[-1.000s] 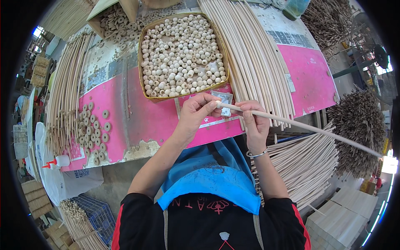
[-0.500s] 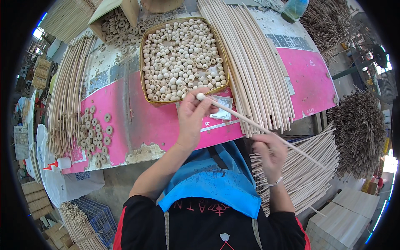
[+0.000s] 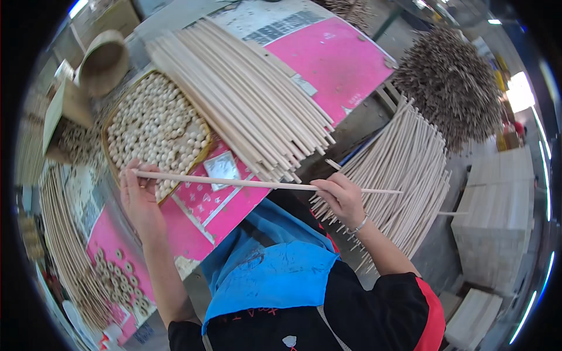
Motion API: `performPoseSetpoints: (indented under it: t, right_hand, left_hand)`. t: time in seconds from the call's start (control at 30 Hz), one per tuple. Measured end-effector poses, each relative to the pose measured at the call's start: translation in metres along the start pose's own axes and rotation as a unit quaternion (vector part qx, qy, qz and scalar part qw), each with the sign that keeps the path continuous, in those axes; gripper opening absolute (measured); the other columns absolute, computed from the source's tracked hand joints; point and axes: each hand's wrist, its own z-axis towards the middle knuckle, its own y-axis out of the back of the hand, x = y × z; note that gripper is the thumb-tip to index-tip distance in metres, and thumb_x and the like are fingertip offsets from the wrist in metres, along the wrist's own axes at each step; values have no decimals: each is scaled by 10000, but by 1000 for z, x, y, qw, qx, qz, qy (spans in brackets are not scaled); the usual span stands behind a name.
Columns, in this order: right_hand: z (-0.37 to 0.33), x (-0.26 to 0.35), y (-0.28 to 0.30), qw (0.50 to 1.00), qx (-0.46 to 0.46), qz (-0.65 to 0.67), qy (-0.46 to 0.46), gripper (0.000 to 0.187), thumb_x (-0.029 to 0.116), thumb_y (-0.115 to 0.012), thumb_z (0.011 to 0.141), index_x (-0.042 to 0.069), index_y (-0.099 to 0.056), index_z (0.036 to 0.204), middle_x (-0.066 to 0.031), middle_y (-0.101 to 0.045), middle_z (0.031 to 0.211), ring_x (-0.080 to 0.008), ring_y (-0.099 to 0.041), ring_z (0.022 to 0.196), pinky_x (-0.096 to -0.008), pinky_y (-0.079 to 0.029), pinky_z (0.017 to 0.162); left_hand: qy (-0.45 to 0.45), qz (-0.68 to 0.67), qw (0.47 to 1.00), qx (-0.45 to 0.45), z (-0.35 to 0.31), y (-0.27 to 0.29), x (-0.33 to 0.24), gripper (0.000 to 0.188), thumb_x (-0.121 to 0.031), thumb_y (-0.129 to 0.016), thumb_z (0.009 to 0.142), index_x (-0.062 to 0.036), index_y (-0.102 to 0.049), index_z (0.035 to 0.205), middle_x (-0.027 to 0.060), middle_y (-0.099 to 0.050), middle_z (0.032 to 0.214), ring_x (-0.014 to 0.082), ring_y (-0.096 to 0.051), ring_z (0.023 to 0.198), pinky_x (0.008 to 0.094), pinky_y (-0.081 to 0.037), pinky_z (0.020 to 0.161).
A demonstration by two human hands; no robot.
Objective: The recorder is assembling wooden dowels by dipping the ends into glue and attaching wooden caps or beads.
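A long pale wooden rod (image 3: 234, 182) lies almost level across my front, over the table's near edge. My left hand (image 3: 142, 202) pinches its left end beside the basket; whether a ball sits on that end is hidden by the fingers. Farther along, my right hand (image 3: 341, 199) grips the rod, and a short length pokes out beyond it. Small round wooden balls (image 3: 153, 123) with holes fill a shallow woven basket (image 3: 206, 153) at left. Just right of the left hand lies a small clear packet (image 3: 222, 171) on the pink table covering (image 3: 328, 47).
A row of thick rods (image 3: 246, 99) lies on the table. Below its right edge is a loose pile of rods (image 3: 404, 169), with a dark stick bundle (image 3: 451, 88) behind. Ring-fitted rods (image 3: 64, 234) and loose wooden rings (image 3: 120, 281) lie at left. Stacked boards (image 3: 492, 205) stand at right.
My view has swung right. My right hand, blurred and loose near the rod before, now grips it. The rod has turned from slanting to nearly level; the ball on its end no longer shows.
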Motion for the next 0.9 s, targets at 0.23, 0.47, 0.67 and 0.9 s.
performPoseSetpoints:
  t: [0.23, 0.47, 0.67, 0.9]
  right_hand:
    - [-36, -21, 13, 987, 51, 108, -109, 136, 133, -654, 923, 43, -695, 1016, -98, -616, 773, -259, -628, 688, -347, -489, 604]
    - [-100, -44, -7, 872, -165, 283, -365, 246, 209, -525, 1051, 60, -691, 1155, 92, -459, 705, -11, -383, 598, -191, -316, 525]
    - [-153, -194, 3, 809, -334, 89, -476, 272, 251, -539, 1035, 43, -709, 1077, 14, -523, 672, -96, -470, 600, -264, -381, 556]
    - [-94, -305, 89, 819, -347, -407, -206, 334, 173, -640, 934, 17, -649, 1229, -148, -672, 1134, -312, -643, 879, -363, -521, 810]
  left_hand:
    - [-1, 18, 994, 107, 14, -58, 6, 320, -209, -447, 1083, 33, -567, 1254, 102, -674, 1003, 192, -678, 953, 335, -562, 908]
    - [97, -4, 962, 257, -1, -138, 12, 564, -283, -484, 1069, 7, -325, 1526, 193, -608, 1308, 226, -621, 1157, 356, -478, 1050]
    - [207, 66, 933, 287, -33, -110, 43, 469, -212, -520, 1052, -23, -444, 1474, 136, -674, 1207, 157, -650, 1041, 307, -526, 938]
    - [213, 60, 946, 235, -43, -76, 40, 401, -165, -507, 1048, -21, -509, 1422, 95, -679, 1148, 141, -635, 1015, 294, -517, 898]
